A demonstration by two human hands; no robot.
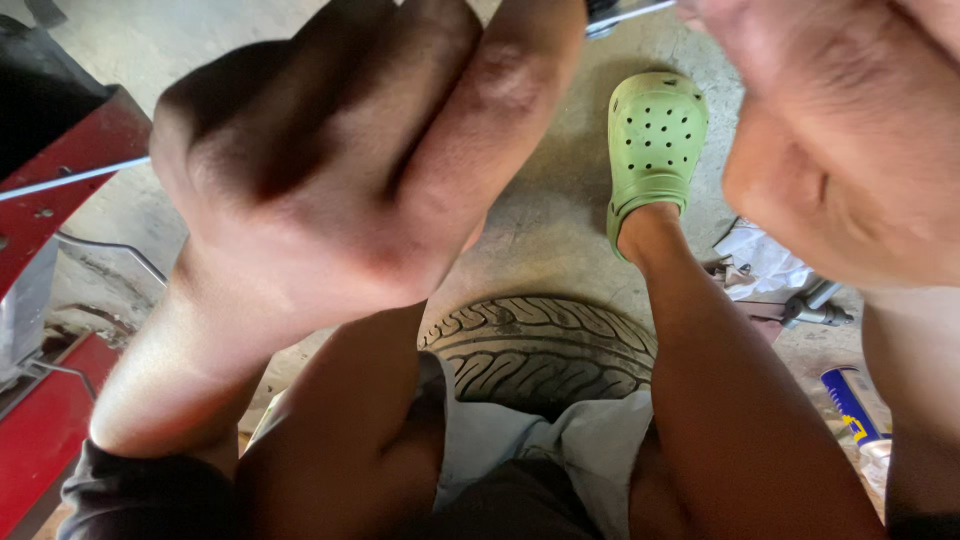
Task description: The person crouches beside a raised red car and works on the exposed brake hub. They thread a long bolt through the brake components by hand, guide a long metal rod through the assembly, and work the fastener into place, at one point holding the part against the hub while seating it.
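My left hand point(330, 170) is raised close to the camera as a closed fist, seen from the back. A thin silver metal rod point(70, 178) enters from the left, vanishes behind that fist and shows again at the top point(625, 15), so the fist appears closed around it. At the upper right, my right hand point(850, 140) is also very near the lens, where the rod's end reaches it; its fingers are cut off by the frame. Below the hands are my bare knees and a foot in a green clog point(655, 130).
A car tyre point(545, 345) lies on the concrete floor between my legs. A red metal machine frame point(60, 170) stands at the left. On the right floor lie a white rag point(765, 260), a grey metal tool point(815, 310) and a blue tube point(850, 405).
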